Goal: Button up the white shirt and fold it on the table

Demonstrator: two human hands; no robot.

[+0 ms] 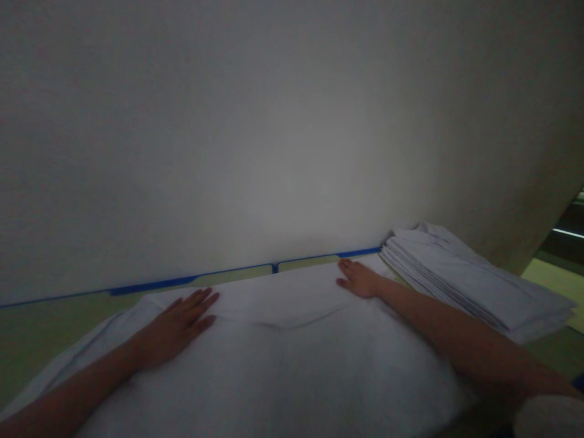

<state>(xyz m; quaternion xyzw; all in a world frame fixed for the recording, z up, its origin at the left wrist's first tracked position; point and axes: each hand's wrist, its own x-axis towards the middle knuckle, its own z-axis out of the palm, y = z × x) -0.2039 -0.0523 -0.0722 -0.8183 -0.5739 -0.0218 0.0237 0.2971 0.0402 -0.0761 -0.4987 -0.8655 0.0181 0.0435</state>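
A large white cloth (283, 365) lies spread over the table in front of me, with a straight band along its far edge and a slight crease below it. On its far left part rests my left hand (182, 325), flat with the fingers apart. My right hand (360, 278) lies palm down on the far right part, its fingers stretched toward the middle. Neither hand grips anything. The near end of the cloth runs out of the bottom of the view.
A pile of folded white cloths (474, 274) sits at the right, against the wall. The pale green table (36, 334) has a blue edge strip (155, 285) along the grey wall (274, 134), which rises directly behind it.
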